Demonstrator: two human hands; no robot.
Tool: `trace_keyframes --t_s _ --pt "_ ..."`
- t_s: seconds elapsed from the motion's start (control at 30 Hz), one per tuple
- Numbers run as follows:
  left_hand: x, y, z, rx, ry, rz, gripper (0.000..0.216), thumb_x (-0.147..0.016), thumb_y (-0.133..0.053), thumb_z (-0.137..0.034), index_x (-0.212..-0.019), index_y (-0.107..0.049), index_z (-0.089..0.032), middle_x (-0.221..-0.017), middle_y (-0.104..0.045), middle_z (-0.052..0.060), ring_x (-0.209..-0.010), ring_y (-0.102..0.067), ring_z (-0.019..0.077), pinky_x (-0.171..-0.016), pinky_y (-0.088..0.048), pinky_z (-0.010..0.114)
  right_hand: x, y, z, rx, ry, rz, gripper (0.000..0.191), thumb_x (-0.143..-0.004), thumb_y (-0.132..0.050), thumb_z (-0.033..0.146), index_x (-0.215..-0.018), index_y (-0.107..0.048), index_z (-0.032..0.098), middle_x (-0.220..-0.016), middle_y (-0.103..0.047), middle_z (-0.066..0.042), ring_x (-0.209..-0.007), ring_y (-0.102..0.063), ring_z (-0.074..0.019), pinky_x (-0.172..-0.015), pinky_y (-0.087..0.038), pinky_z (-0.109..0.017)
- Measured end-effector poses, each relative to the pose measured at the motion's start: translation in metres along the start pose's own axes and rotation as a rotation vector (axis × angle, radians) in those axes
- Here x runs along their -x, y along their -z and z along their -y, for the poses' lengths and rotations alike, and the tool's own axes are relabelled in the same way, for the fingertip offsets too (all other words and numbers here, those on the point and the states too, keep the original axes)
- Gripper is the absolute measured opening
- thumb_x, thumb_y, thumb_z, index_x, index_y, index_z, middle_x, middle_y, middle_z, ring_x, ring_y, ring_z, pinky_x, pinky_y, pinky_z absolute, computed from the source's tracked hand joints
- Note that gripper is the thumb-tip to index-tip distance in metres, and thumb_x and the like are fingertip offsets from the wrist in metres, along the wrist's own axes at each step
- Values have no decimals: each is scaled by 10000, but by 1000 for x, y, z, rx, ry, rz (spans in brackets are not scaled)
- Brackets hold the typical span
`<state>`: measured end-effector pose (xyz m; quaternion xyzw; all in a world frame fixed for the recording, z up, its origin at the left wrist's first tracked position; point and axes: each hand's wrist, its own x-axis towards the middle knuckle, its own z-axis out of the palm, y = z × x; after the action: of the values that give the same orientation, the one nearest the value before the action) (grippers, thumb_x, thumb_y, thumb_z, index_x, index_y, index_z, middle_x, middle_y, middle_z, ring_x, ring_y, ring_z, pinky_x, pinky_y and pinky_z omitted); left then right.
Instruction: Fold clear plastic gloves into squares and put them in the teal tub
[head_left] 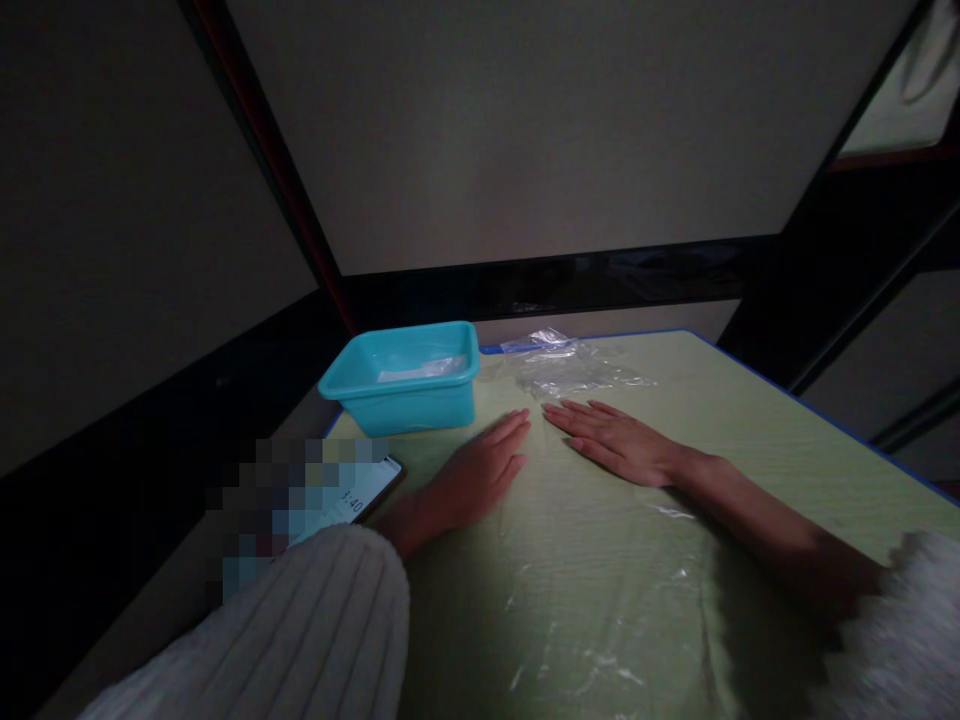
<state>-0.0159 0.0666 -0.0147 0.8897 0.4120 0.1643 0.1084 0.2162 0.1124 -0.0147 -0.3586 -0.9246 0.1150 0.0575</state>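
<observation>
My left hand [478,472] is stretched out low over the table, slightly blurred, with its fingers pointing to the far right. My right hand [619,442] lies palm down, fingers extended toward the left hand, a small gap between the two. Neither holds anything. Thin clear plastic [592,625] with bright glints is spread on the table in front of me, its outline hard to make out. Just beyond my fingertips, a crumpled clear plastic bag [562,365] rests near the far edge.
A turquoise plastic basin [412,408] stands at the far left, with something whitish inside. A phone [371,492] lies left of my left forearm, partly pixelated. The pale yellow-green table [780,450] has a blue edge. Dark-framed panels [562,140] rise behind it.
</observation>
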Motion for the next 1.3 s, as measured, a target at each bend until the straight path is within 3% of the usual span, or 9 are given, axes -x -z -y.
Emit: trace_keyframes --t_s 0.1,0.3,0.43,0.57,0.67,0.8,1.13,1.3 --pt "-3 -2 11 -104 -10 82 487 -894 -309 -221 -1351 -319 -52 -1454 -278 166 -1357 -221 201 -1099 -210 401 0 0 1 -15 -1 -14 517 -940 -174 425 -1416 -252 237 -1475 -248 -39 -1357 -189 -213 -1086 -173 -517" --pt "-1 -2 13 -151 -11 130 505 -893 -295 -232 -1361 -298 -45 -1458 -258 177 -1365 -191 222 -1091 -204 425 2 4 1 31 -31 -90 537 -938 -195 397 -1390 -310 132 -1462 -266 -122 -1355 -193 -252 -1072 -132 -565" --pt "-3 -1 14 -170 -15 146 493 -901 -272 -228 -1354 -313 -37 -1456 -264 177 -1364 -194 224 -1097 -193 414 4 9 18 54 145 -193 514 -942 -231 344 -1413 -250 138 -1468 -249 -117 -1363 -160 -223 -1085 -110 -543" --pt "-3 -1 18 -182 -24 164 487 -906 -263 -240 -1353 -317 -54 -1460 -268 156 -1364 -194 209 -1098 -201 383 7 4 56 -25 417 -10 564 -948 -260 367 -1424 -179 74 -1490 -151 -125 -1374 -61 -171 -1117 -115 -435" --pt "-2 -1 19 -193 -35 174 505 -904 -246 -234 -1362 -284 -24 -1465 -243 171 -1366 -183 214 -1093 -210 388 11 -4 78 -71 534 156 629 -938 -296 412 -1408 -187 9 -1482 -128 -165 -1373 -29 -185 -1124 -111 -392" --pt "-2 0 17 -203 -42 167 497 -896 -238 -214 -1354 -302 -30 -1466 -243 166 -1369 -172 209 -1092 -210 393 17 -5 88 -104 541 242 657 -928 -309 451 -1412 -179 28 -1476 -151 -158 -1372 -71 -201 -1122 -119 -413" --pt "-3 1 15 -209 -36 167 510 -883 -245 -220 -1349 -305 -21 -1459 -258 174 -1362 -198 226 -1087 -223 404 35 -2 104 -344 589 254 666 -895 -421 406 -1419 -198 61 -1466 -209 -159 -1363 -143 -217 -1123 -107 -398" --pt "-3 2 15 -210 -36 175 508 -888 -244 -222 -1360 -287 -37 -1468 -240 164 -1367 -179 215 -1090 -219 403 44 -3 117 -475 601 379 522 -929 -282 275 -1398 -270 46 -1449 -263 -145 -1350 -194 -228 -1117 -121 -414"
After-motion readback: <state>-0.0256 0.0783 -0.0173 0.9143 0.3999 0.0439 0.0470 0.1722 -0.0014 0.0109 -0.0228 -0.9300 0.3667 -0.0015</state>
